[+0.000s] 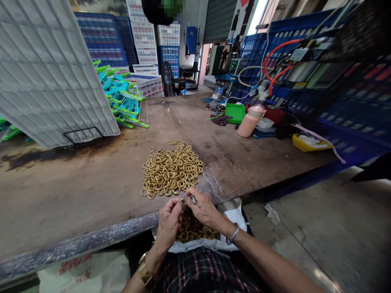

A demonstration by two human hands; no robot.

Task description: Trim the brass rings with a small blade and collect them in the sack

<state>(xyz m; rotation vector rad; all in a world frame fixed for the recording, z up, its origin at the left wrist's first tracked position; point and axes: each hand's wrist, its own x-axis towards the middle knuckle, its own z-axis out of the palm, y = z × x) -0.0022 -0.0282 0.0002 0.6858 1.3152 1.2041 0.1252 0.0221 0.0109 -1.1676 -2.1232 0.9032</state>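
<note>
A pile of brass-coloured rings (pixel 171 169) lies on the brown table (pixel 122 179) near its front edge. Just in front of the pile, my left hand (pixel 169 219) pinches a small ring between thumb and fingertips. Close beside it on the right, my right hand (pixel 201 207) is closed round a small metallic object, too small to name. Beneath both hands, more rings (pixel 198 230) sit in a white sack (pixel 236 217) on my lap, partly hidden by the hands.
A grey ribbed panel (pixel 55 73) stands at the left, with green and turquoise plastic pieces (pixel 122 97) behind it. On the right are a pink bottle (pixel 251 121), a green tray (pixel 235 113) and a yellow tray (pixel 310 143). Stacked crates (pixel 104 38) stand at the back.
</note>
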